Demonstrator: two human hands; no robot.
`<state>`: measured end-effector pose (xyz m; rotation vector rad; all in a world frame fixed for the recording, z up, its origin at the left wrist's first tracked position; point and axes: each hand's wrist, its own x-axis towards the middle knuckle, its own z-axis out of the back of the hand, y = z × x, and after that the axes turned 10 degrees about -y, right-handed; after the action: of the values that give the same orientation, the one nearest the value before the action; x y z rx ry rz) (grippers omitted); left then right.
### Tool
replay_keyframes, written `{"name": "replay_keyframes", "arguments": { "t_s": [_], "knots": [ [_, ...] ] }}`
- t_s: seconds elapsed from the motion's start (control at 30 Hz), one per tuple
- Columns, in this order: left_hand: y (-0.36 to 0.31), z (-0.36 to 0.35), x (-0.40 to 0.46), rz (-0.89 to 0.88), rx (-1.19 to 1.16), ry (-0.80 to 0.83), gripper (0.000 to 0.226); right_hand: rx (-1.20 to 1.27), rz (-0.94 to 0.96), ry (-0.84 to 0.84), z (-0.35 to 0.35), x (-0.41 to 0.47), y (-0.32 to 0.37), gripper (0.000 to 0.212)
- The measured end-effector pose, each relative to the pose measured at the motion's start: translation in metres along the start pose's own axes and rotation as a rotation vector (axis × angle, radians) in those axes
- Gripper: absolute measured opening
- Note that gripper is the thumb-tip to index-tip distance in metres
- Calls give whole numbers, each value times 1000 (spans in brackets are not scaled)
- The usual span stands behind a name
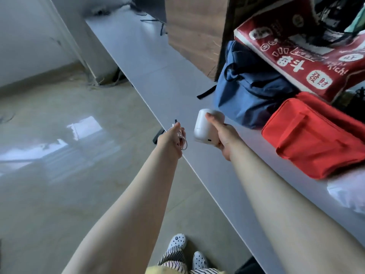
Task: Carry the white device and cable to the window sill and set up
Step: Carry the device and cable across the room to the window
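Note:
My right hand (224, 137) grips a white rounded device (205, 126) upright, thumb along its side, just above the grey sill (173, 80). A small dark port shows low on the device's side. My left hand (171, 138) is closed on a bundled white cable (183, 139), with a dark plug tip sticking out past the fingers. That hand hovers over the sill's front edge, a little left of the device. Both arms are stretched forward.
On the sill to the right lie a red bag (316, 139), a blue backpack (250, 86) and a red printed bag (308, 52). A wooden panel (193, 34) stands behind. Dark cables (154, 20) lie at the sill's far end. Glossy floor (59, 155) is left.

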<state>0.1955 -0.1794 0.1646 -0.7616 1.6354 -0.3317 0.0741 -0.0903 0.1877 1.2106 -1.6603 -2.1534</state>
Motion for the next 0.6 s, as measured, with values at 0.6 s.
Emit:
{"name": "replay_keyframes", "arguments": {
  "t_s": [0.6],
  "knots": [
    [-136,156,47,-126,-323,-206,12,-159,41,343,-217,-24,22,55]
  ]
}}
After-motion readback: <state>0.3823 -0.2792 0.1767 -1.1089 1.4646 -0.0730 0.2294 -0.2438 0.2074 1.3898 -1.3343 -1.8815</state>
